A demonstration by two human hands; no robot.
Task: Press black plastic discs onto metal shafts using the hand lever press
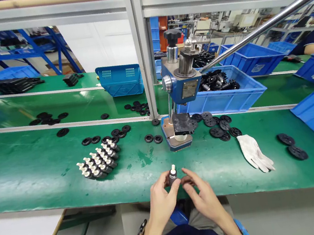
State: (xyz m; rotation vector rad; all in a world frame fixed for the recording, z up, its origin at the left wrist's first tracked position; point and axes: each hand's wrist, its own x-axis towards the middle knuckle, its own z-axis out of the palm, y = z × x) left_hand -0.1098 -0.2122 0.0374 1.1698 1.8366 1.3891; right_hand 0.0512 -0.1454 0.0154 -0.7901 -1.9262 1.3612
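Note:
My left hand grips a small black cylinder with a white tip, upright between thumb and fingers over the table's front edge. Just to its right, my right hand has its fingers curved and apart, close to the cylinder, and nothing shows in them. A block of similar white-tipped black cylinders stands on the table to the left. Beyond my hands is a blue hand press, with a black block above its base.
Black discs lie right of the press, and more black rings lie left. A white glove rests on the green table. Behind the press is a blue bin of black parts. The press's long lever reaches up right.

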